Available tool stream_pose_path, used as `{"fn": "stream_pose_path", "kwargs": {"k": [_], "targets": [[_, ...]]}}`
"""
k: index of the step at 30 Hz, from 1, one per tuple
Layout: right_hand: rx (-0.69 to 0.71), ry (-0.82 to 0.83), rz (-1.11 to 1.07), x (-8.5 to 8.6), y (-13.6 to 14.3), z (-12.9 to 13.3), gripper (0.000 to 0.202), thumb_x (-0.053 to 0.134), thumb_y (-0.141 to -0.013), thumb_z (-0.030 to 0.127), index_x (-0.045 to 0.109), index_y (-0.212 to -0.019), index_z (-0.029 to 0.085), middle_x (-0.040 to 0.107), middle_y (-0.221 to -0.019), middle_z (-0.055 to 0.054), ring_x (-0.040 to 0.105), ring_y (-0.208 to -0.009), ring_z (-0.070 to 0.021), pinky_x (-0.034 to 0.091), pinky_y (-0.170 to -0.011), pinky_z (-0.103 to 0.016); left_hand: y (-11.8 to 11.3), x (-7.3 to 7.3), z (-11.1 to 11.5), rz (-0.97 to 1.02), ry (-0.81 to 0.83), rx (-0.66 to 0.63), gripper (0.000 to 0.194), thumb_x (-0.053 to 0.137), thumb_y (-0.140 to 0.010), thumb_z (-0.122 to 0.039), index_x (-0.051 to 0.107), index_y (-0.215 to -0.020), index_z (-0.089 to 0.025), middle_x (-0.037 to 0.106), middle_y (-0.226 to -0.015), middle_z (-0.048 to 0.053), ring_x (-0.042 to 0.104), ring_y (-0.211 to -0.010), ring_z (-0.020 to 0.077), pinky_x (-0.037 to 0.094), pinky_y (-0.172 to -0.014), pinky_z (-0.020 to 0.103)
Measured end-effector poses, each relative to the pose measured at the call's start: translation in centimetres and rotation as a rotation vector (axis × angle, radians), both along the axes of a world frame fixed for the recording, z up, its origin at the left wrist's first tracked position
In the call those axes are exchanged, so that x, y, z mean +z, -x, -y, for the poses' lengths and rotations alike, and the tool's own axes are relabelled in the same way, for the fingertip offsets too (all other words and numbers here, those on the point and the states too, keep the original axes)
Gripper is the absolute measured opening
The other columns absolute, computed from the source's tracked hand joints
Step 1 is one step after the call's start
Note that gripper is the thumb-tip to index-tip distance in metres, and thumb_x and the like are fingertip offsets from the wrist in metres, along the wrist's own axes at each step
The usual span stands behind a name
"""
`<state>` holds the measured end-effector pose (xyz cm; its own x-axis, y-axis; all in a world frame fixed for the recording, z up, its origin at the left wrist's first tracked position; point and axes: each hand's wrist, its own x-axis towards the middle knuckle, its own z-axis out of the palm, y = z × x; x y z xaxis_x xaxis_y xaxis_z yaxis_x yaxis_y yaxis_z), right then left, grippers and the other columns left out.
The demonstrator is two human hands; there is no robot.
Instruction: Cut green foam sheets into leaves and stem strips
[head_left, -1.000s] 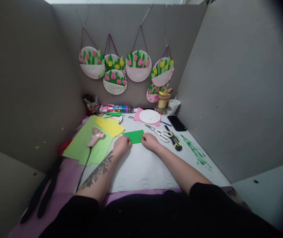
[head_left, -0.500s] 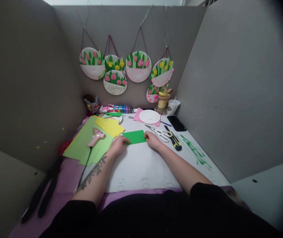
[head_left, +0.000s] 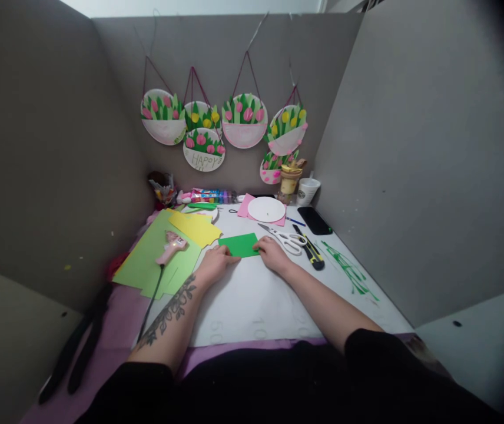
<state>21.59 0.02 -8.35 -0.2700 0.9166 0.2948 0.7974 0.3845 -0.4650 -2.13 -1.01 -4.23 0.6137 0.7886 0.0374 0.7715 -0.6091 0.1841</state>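
Observation:
A green paper rectangle [head_left: 239, 244] lies on the white work surface [head_left: 243, 306] in front of me. My left hand [head_left: 216, 261] touches its lower left edge, fingers stretched along it and pressing it down. At its right edge my right hand [head_left: 270, 253] pinches the paper between thumb and fingers. White-handled scissors [head_left: 285, 238] rest just beyond my right hand, beside a black and yellow cutter [head_left: 312, 250]. Left of my left hand, a pink glue gun [head_left: 172, 247] lies on light green sheets [head_left: 139, 259], with yellow paper [head_left: 194, 227] next to them.
Thin green paper strips [head_left: 349, 268] and a black phone [head_left: 314, 220] lie on the right. A white paper plate [head_left: 267, 209] sits on pink paper at the back, near a white cup [head_left: 308, 191]. Decorated plates [head_left: 245, 134] hang on the grey rear panel.
My left hand's fingers have extended further right along the paper's lower edge. My right hand has shifted slightly left onto the paper's right edge. The view has tilted slightly.

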Motion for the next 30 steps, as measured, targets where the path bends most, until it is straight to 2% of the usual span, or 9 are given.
{"fn": "stream_pose_path", "kwargs": {"k": [4, 9, 13, 18, 22, 25, 28, 30], "targets": [[0.172, -0.076, 0.163, 1.5, 1.6, 2.0, 0.035, 0.05, -0.084, 0.011, 0.07, -0.11, 0.024, 0.059, -0.118, -0.01, 0.043, -0.11, -0.0251, 0.034, -0.095, -0.04, 0.0, 0.1, 0.0, -0.002, 0.002, -0.004, 0.033, 0.044, -0.092, -0.028, 0.071, -0.111, -0.029, 0.06, -0.098, 0.007, 0.052, -0.092, 0.0213, 0.036, -0.085, 0.031], [0.209, -0.061, 0.339, 2.3, 3.0, 3.2, 0.034, 0.047, -0.089, 0.017, 0.069, -0.113, 0.027, 0.056, -0.125, -0.011, 0.04, -0.113, -0.0281, 0.031, -0.094, -0.043, -0.1, -0.1, -0.1, 0.061, 0.015, 0.008, 0.03, 0.047, -0.091, -0.028, 0.072, -0.108, -0.03, 0.06, -0.095, 0.006, 0.052, -0.09, 0.0207, 0.036, -0.084, 0.03], [0.147, -0.047, 0.41, 2.5, 2.8, 3.3, 0.033, 0.046, -0.086, 0.014, 0.072, -0.106, 0.025, 0.059, -0.122, -0.011, 0.041, -0.111, -0.029, 0.032, -0.089, -0.041, 0.0, 0.3, 0.1, 0.075, 0.028, 0.051, 0.027, 0.05, -0.09, -0.031, 0.074, -0.103, -0.03, 0.06, -0.096, 0.007, 0.052, -0.093, 0.0217, 0.035, -0.087, 0.032], [0.017, 0.036, 0.454, 3.2, 1.4, 3.2, 0.027, 0.05, -0.079, 0.011, 0.075, -0.085, 0.019, 0.064, -0.109, -0.016, 0.045, -0.103, -0.0314, 0.032, -0.081, -0.042, 1.2, 2.3, 1.0, -0.012, 0.017, 0.135, 0.028, 0.049, -0.09, -0.035, 0.074, -0.1, -0.029, 0.061, -0.097, 0.01, 0.05, -0.098, 0.0257, 0.034, -0.086, 0.035], [-0.054, 0.099, 0.487, 3.7, 0.3, 3.3, 0.025, 0.053, -0.072, 0.007, 0.075, -0.079, 0.017, 0.067, -0.098, -0.017, 0.048, -0.096, -0.0313, 0.032, -0.077, -0.041, 2.2, 3.3, 1.4, -0.033, 0.047, 0.174, 0.024, 0.052, -0.086, -0.028, 0.076, -0.088, -0.027, 0.063, -0.091, 0.01, 0.052, -0.096, 0.0245, 0.035, -0.086, 0.035], [-0.094, 0.116, 0.488, 3.6, -0.2, 3.3, 0.025, 0.053, -0.072, 0.006, 0.075, -0.078, 0.018, 0.068, -0.094, -0.016, 0.051, -0.093, -0.0303, 0.033, -0.076, -0.039, 2.5, 2.9, 1.1, -0.021, 0.045, 0.16, 0.023, 0.053, -0.082, -0.022, 0.076, -0.083, -0.025, 0.065, -0.089, 0.009, 0.055, -0.094, 0.0236, 0.037, -0.085, 0.033], [-0.133, 0.132, 0.406, 3.2, -0.8, 3.0, 0.027, 0.053, -0.073, 0.006, 0.075, -0.08, 0.019, 0.069, -0.096, -0.014, 0.054, -0.093, -0.029, 0.035, -0.077, -0.037, 2.4, 1.8, 0.2, 0.025, 0.031, 0.139, 0.028, 0.052, -0.075, -0.011, 0.076, -0.081, -0.024, 0.067, -0.088, 0.007, 0.058, -0.091, 0.0206, 0.04, -0.084, 0.029], [-0.193, 0.129, 0.333, 2.9, -1.3, 2.7, 0.031, 0.051, -0.075, 0.006, 0.076, -0.086, 0.02, 0.069, -0.099, -0.012, 0.055, -0.094, -0.0273, 0.037, -0.077, -0.035, 2.3, 1.1, -0.3, 0.077, 0.005, 0.174, 0.034, 0.048, -0.071, -0.006, 0.076, -0.082, -0.022, 0.068, -0.09, 0.006, 0.059, -0.091, 0.019, 0.042, -0.085, 0.027]]}}
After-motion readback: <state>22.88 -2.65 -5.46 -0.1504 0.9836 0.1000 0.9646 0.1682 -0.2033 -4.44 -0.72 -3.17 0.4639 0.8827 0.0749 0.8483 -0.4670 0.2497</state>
